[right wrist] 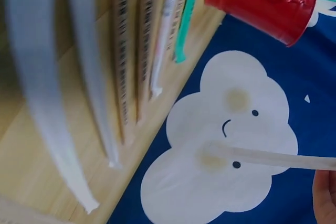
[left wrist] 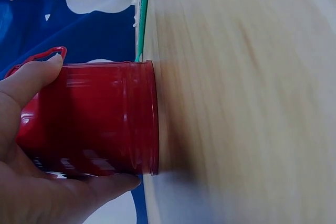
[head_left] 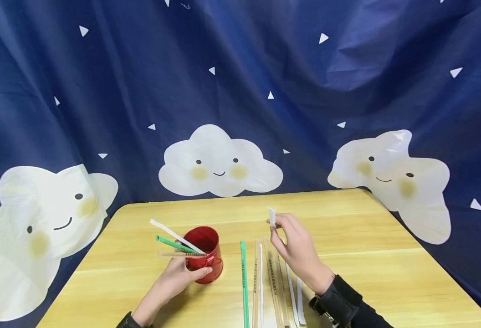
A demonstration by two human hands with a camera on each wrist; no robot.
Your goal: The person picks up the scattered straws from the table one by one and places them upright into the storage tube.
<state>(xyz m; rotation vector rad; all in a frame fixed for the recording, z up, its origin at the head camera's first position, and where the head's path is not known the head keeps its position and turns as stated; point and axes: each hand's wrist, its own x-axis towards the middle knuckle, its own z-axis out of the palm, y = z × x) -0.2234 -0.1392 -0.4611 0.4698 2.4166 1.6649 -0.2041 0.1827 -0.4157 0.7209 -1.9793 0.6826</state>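
My left hand [head_left: 177, 276] grips a small red bucket [head_left: 215, 271] by its side, and in the left wrist view the thumb lies by the bucket's wire handle [left wrist: 59, 51]. Out of the bucket lean a white wrapped straw [head_left: 171, 231], a green wrapped straw [head_left: 171, 241] and a brown one [head_left: 175, 254], all tilted left. Above the table my right hand [head_left: 299, 248] pinches another white wrapped straw [head_left: 272, 217], seen lengthwise in the right wrist view [right wrist: 283, 160]. Its fingers are mostly out of that view.
Between the hands a row of wrapped straws lies on the wooden table [head_left: 388, 255]: a green one [head_left: 244, 282], several brown printed ones [head_left: 255, 282] and white ones [head_left: 299, 303]. A dark blue curtain [head_left: 240, 105] with smiling clouds hangs behind the table's far edge.
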